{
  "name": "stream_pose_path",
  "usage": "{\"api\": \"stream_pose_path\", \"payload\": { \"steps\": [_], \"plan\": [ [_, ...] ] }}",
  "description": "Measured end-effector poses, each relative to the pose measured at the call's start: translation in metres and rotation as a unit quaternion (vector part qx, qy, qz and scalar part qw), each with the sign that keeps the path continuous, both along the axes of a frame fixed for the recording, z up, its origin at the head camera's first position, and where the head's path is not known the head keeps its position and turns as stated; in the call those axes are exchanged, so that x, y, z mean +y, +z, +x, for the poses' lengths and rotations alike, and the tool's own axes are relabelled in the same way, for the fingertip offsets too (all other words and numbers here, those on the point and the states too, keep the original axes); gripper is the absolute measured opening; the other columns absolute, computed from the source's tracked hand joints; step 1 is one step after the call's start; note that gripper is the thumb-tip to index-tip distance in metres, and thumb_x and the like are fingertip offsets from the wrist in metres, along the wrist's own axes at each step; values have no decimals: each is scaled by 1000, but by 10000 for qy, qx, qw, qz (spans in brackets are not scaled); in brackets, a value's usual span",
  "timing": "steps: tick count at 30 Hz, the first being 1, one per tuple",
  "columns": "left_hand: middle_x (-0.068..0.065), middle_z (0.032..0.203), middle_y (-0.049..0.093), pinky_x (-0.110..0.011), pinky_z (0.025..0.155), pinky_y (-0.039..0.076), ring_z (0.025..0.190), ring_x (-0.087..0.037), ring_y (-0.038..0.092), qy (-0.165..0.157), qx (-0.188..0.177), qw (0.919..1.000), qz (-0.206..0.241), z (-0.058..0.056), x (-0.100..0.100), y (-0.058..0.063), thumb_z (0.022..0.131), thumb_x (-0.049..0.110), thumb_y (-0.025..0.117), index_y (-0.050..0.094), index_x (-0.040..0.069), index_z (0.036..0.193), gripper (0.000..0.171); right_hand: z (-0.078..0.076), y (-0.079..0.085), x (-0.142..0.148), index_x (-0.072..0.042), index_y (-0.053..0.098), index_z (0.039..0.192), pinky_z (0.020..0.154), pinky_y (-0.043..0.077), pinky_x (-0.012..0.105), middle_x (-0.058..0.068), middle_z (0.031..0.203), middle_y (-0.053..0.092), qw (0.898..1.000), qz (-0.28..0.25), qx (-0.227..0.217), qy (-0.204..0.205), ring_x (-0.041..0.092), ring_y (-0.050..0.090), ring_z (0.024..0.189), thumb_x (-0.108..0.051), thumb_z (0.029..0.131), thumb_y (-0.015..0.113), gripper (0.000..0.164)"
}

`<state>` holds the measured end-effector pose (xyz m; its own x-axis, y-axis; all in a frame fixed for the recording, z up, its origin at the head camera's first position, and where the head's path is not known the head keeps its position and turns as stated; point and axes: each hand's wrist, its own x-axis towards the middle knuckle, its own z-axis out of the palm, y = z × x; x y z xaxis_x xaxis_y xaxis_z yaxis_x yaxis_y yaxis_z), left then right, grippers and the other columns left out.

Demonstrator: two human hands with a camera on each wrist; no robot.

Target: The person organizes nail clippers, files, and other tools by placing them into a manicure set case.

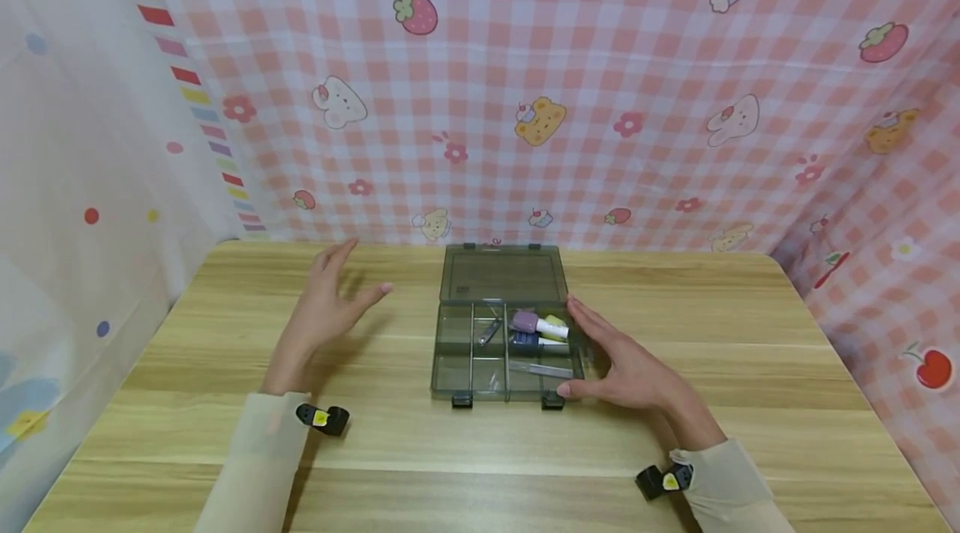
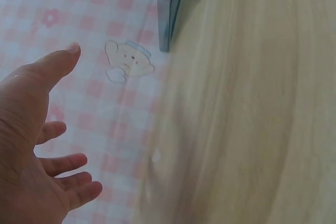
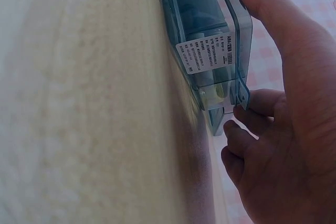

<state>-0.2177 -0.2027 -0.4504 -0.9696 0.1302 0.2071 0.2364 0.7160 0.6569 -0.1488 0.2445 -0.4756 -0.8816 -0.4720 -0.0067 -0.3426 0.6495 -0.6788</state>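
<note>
A translucent dark-grey compartment box (image 1: 453, 377) lies on the table with its lid (image 1: 502, 276) swung back. Its right part holds a purple nail polish bottle (image 1: 525, 321), a dark blue bottle (image 1: 525, 339) and something yellow (image 1: 556, 320). Below them lies a flat silver strip (image 1: 542, 369), and a nail clipper (image 1: 490, 332) sits in the middle section. My right hand (image 1: 630, 366) grips the box's right side, thumb at the near corner and fingers at the far one. Left of the box, my left hand (image 1: 322, 312) hovers with fingers spread, holding nothing.
The wooden table (image 1: 487, 475) meets a pink checked cloth (image 1: 480, 166) behind the box. Black latches (image 1: 462, 402) stick out from the box's near edge. A white printed label (image 3: 206, 53) is on its right side. Each wrist wears a black camera band (image 1: 322, 418).
</note>
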Motion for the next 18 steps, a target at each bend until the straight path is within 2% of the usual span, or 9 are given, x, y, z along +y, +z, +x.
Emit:
{"api": "stream_pose_path", "payload": {
  "steps": [5,11,18],
  "plan": [
    [-31,160,27,-72,114,34,145,-52,33,85,-223,9997,10,-2,-9,-6,92,53,72,26,13,163,94,0,1,0,-18,13,166,126,20,60,1,175,9,10000,-23,-14,12,32,13,160,-65,77,81,122],
    [-32,155,38,-68,115,36,142,-51,38,139,-686,9975,6,-2,-16,-12,93,56,69,32,2,159,93,1,1,0,-18,12,166,126,22,61,-1,175,8,10000,6,-22,6,31,13,160,-65,78,81,121],
    [-30,143,52,-60,113,42,133,-46,49,259,-805,9961,246,-3,-17,-20,94,45,73,45,-5,149,80,0,1,0,-19,12,166,126,21,60,-1,175,8,10000,2,-23,0,31,13,160,-65,77,81,121]
  ]
}}
